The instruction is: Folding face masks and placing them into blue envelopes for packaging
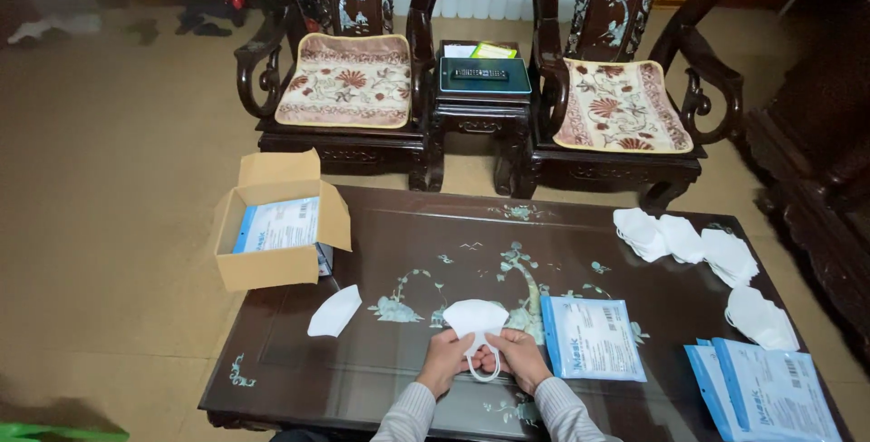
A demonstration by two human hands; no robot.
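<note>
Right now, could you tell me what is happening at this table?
A person holds a folded white face mask in both hands, left hand and right hand, fingers at its ear loops. Another white mask lies to the left, a blue-and-white flat pouch to the right. Stacks of white masks sit at the dark inlaid wooden table's far right; an open cardboard box sits at its left.

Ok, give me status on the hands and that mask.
Left hand and right hand both gripping the folded white mask by its ear loops, over the table. Flat pouch beside the right hand, apart. Nothing in the way.
</note>
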